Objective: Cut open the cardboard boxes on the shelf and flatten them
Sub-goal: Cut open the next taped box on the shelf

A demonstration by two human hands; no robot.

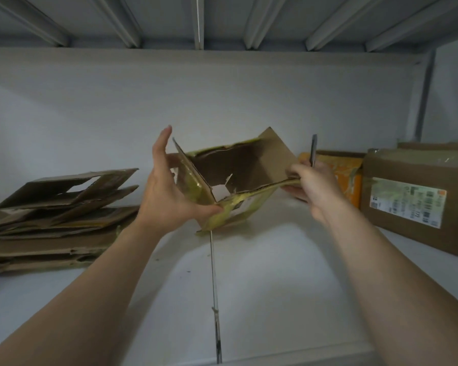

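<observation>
While your left hand [167, 191] props the small brown cardboard box [243, 165] just above the white metal shelf [262, 273], its fingers [160, 149] lie straight against the outer side panel and the thumb hooks round the lower corner. Your right hand [315, 188] is curled round a slim dark utility knife [313, 151], which stands upright above the knuckles, and it also nips the box's near right edge, where yellowish tape trails. The box looks open at both ends, so I judge that flattening is the step in hand. Keep the knife turned away from your left hand and push opposite corners together so the tube collapses along its creases. Then lay it on the stack of flattened brown cardboard [58, 215] to your left. An orange box [339, 175] and a large labelled brown box [418, 196] sit to the right.
</observation>
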